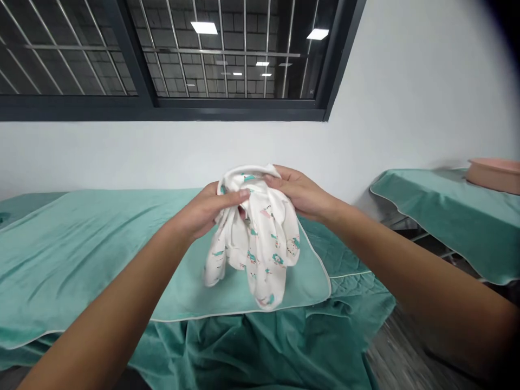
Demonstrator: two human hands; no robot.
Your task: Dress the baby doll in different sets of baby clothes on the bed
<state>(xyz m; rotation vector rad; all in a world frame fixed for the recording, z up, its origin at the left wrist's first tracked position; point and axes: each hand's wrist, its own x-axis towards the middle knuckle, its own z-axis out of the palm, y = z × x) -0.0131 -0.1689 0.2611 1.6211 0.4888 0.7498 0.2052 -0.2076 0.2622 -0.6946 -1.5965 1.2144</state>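
Observation:
A white baby garment (264, 244) with small green and pink prints hangs bunched between my two hands, above the green-covered surface. My left hand (209, 208) grips its left side near the top, the thumb lying across the cloth. On the upper right, my right hand (298, 189) pinches the garment close to its white neckband (244, 172). Loose, sleeve-like or leg-like parts dangle downward. The fingers behind the cloth are partly hidden.
A light green sheet (101, 244) with white edging lies over darker green quilted fabric (345, 260). To the right stands another green-covered table (447, 211) bearing a pink basin (493, 174). Behind are a white wall (162, 154) and a barred window (227, 59).

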